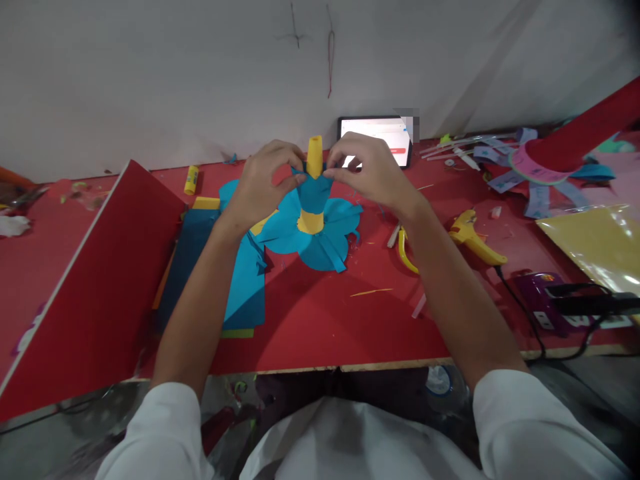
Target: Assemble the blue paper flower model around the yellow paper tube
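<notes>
A blue paper flower [325, 250] with broad petals lies on the red table, and a yellow paper tube [315, 157] rises from its middle. Blue paper [314, 193] wraps round the tube, leaving yellow showing above and below it. My left hand [263, 183] pinches the upper left edge of this blue paper between thumb and fingers. On the opposite side, my right hand [367, 163] grips its upper right edge in the same way. Blue paper sheets [245, 293] lie beneath my left forearm.
A red board [100, 287] stands slanted at the left, near a glue stick [191, 180]. A lit tablet [375, 140] leans on the wall. Right of my forearm are a yellow glue gun [475, 240], its cord, and a purple power strip [545, 303]. Yellow-handled scissors [406, 253] lie partly hidden.
</notes>
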Action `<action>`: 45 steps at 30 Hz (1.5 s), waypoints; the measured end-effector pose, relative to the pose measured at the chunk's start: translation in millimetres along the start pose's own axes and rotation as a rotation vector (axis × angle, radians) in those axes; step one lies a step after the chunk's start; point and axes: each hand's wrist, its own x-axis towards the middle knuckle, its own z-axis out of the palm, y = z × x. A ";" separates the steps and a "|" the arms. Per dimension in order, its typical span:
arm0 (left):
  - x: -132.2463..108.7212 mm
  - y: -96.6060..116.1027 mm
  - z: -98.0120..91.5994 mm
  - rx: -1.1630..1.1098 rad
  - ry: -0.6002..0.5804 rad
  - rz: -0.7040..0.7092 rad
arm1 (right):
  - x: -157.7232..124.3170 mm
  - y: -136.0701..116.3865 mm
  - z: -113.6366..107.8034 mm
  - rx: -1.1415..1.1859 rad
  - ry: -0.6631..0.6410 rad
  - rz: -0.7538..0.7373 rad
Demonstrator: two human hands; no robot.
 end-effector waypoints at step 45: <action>-1.7 5.5 -3.7 -0.185 0.069 -0.101 | -2.5 -3.2 3.1 0.060 -0.040 -0.003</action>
